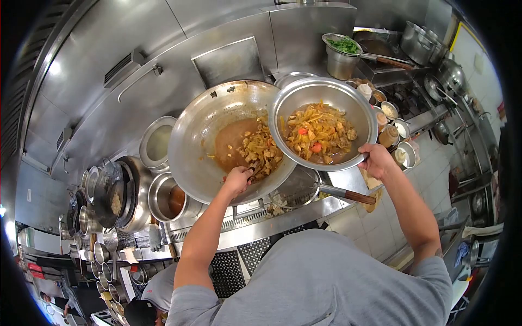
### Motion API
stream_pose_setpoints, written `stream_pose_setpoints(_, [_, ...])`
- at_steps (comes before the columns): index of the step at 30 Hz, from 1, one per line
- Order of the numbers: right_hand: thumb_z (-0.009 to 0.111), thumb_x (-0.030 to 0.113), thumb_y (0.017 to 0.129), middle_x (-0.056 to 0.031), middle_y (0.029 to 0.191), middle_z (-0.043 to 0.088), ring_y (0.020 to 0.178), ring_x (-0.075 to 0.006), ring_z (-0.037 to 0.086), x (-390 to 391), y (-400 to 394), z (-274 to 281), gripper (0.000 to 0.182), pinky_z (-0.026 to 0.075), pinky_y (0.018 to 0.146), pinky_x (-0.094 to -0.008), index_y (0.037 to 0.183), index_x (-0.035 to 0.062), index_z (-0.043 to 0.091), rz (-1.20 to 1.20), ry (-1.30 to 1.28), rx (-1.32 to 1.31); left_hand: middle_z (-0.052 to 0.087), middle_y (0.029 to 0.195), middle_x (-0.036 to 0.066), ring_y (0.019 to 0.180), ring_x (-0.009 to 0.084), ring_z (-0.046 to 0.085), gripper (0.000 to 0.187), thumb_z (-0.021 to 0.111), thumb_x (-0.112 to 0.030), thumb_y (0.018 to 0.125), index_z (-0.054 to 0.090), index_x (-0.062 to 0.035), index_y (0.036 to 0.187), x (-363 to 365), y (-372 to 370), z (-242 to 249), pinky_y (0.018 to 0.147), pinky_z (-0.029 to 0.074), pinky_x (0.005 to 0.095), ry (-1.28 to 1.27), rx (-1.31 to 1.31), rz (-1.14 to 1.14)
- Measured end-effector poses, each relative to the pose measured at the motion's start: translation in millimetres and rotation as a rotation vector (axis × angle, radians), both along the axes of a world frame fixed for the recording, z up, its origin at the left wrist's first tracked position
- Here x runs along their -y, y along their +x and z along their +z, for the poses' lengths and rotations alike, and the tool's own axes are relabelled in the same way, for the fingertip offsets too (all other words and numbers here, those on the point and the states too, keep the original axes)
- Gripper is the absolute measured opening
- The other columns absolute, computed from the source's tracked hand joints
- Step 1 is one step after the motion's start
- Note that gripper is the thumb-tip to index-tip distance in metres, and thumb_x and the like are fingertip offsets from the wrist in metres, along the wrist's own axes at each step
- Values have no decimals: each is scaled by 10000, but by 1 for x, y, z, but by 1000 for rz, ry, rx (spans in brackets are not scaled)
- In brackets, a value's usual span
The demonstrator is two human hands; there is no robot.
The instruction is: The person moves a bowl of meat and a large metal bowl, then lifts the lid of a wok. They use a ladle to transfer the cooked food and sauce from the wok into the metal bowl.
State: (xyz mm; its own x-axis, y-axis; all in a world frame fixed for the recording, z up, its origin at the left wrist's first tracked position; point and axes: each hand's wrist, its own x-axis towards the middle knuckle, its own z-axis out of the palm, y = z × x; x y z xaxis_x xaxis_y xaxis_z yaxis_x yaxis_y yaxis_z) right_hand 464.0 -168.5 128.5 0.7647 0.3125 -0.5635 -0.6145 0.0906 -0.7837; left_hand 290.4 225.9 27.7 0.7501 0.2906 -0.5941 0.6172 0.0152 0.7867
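Several fingers of the right hand close on the near right rim of the bowl, thumb over the lip; the fingers of the left hand curl inside the near edge of the wok, and I cannot tell whether they grip anything. Over the wok's right side, the bowl holds saucy food. It looks stiff but heavy on one side, its lip probably slick with sauce; opposite points on the rim would give the steadiest hold. The pieces look soft and loose, apt to slide. More food and brown sauce lie in the wok. Below runs a steel counter with a strainer; beyond are steel walls, a tiled floor and another person, lower left.
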Motion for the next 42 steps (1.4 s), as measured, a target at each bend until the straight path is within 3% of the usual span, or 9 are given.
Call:
stream_pose_setpoints(2, [485,40,869,-96,857,610,708,-194,651,0,0,0,169,582,622,-318,1023,-29,498,19,0,6,504,620,38,404,115,395,225,538,-235,922,560,-25,998,-8,-3,4,363,270,278,9,41,10])
stream_pose_setpoints(8, [481,37,869,-100,859,616,706,-195,654,-4,-5,8,174,581,609,-315,1027,-33,497,3,-12,24,493,621,26,370,93,333,266,532,-200,933,560,-15,1123,-33,-13,50,351,242,261,81,25,-51])
stream_pose_setpoints(18, [478,23,869,-98,919,627,734,-195,660,-4,-1,5,199,575,630,-329,1064,-16,496,-3,34,4,499,617,8,369,76,346,293,548,-231,921,559,-13,1117,-63,-18,193,336,242,247,374,2,-176])
stream_pose_setpoints(24, [493,16,864,-85,915,625,736,-194,656,-1,-1,5,207,561,620,-324,1069,-3,508,13,21,18,504,604,-4,375,53,341,245,547,-241,919,597,-19,1010,-19,19,259,354,241,225,400,69,-283])
stream_pose_setpoints(27, [494,12,861,-92,923,630,735,-201,657,1,1,1,219,564,611,-329,1078,-9,507,35,26,19,503,610,-11,395,51,358,250,561,-256,910,611,-24,988,16,48,252,366,265,229,470,93,-410])
stream_pose_setpoints(29, [493,16,860,-105,933,637,724,-206,657,-6,-4,11,230,573,605,-343,1088,-15,504,2,34,15,584,646,70,464,178,506,280,575,-260,890,619,-1,984,40,70,236,445,400,309,664,113,-592])
stream_pose_setpoints(32, [491,10,851,-119,949,640,698,-214,655,-6,3,-3,253,576,566,-341,1103,-11,496,3,36,3,634,854,261,882,432,604,303,583,-231,857,612,37,995,77,79,207,815,470,465,1044,326,-733])
stream_pose_setpoints(38, [491,-12,829,-107,883,620,683,-215,651,-13,3,-17,265,573,541,-338,1094,-6,489,-47,29,-28,634,901,211,755,362,661,328,525,-170,893,506,3,1171,98,58,200,670,540,452,1584,321,-793])
stream_pose_setpoints(42, [487,-14,822,-109,897,602,737,-229,652,-12,0,-14,264,585,608,-367,1086,-15,484,-116,7,-74,637,919,199,755,380,653,365,523,-195,900,485,-31,1224,59,45,185,670,529,470,1590,353,-610])
